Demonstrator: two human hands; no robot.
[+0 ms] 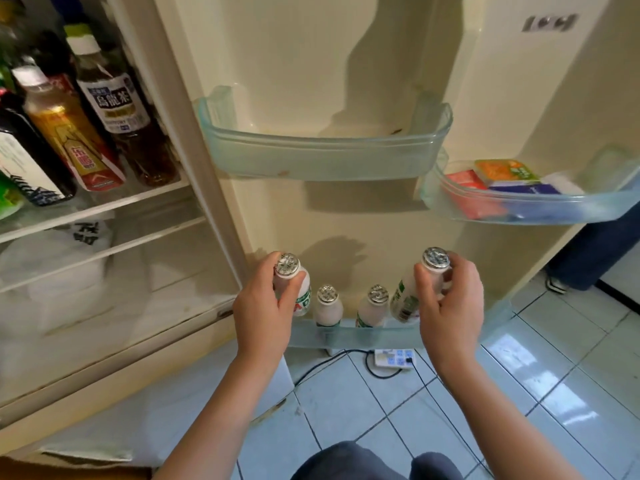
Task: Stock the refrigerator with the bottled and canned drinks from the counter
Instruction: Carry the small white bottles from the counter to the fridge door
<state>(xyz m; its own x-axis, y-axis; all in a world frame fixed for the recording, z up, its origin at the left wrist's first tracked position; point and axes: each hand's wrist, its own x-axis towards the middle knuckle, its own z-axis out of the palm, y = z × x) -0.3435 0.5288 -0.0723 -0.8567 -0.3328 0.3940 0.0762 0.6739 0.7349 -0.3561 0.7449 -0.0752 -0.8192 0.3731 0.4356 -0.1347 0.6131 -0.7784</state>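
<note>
The fridge door (346, 216) stands open over a tiled floor (519, 393). The left hand (266, 306) grips one bottle (302, 294) by the neck. The right hand (450, 299) grips a tilted bottle (403, 299). Between the hands, two more bottles (327, 308) stand in the bottom bin (363, 336) with a gap between them. An upper bin (325, 150) is above and a power strip (393, 358) below.

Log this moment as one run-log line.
left hand: grips left bottle by neck | right hand: grips right bottle, tilted | lower door bin: two standing bottles between | phase: placing
</note>
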